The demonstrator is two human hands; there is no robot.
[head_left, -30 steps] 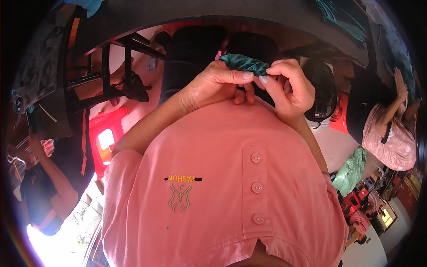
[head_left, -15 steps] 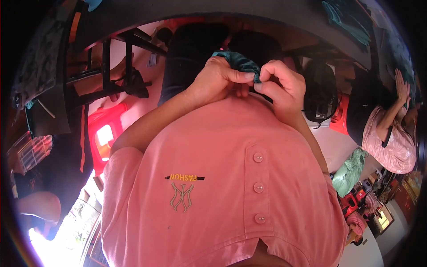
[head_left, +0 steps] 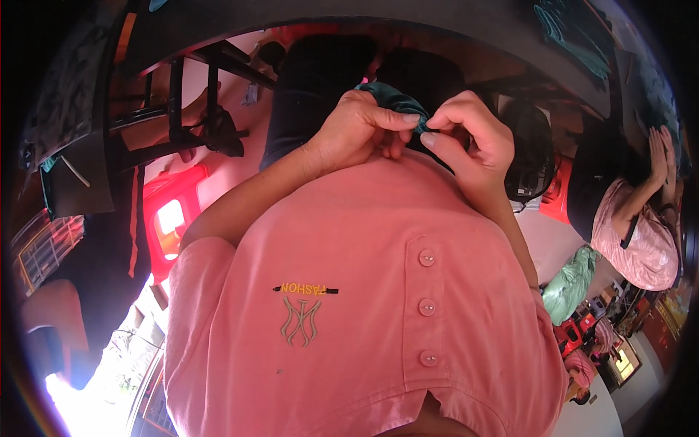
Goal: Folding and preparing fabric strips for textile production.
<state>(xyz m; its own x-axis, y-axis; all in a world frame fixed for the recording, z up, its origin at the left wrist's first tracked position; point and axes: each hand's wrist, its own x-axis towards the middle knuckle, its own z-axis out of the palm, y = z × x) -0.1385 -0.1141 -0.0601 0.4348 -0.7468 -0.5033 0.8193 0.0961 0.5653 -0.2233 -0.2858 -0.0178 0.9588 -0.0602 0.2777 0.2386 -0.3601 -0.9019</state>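
1. Pinkish floor [head_left: 234, 173] shows left of centre in a crowded room, with glaring daylight at the lower left of the frame.
2. Nearest, a pink buttoned shirt [head_left: 349, 269] fills the lower middle.
3. At upper centre, the left hand [head_left: 357, 125] grips a dark green cloth [head_left: 389, 95], thumb laid along its edge and fingers curled underneath.
4. Just beside it, the right hand [head_left: 477, 146] has its thumb and forefinger close together at the cloth's right end; I cannot tell whether they pinch it. Its other fingers are bent.
5. Behind the cloth are dark trouser legs [head_left: 320, 76], and beyond them a black table [head_left: 218, 33] curves across the top, bearing more green cloth [head_left: 571, 40] at upper right.
6. Red plastic stool [head_left: 191, 191] at left; black mesh bag [head_left: 526, 160] right of the hands.
7. Farther off, a co-worker in pale pink [head_left: 637, 244] sits at the right edge, both hands raised close together, near a light green bundle [head_left: 570, 288].
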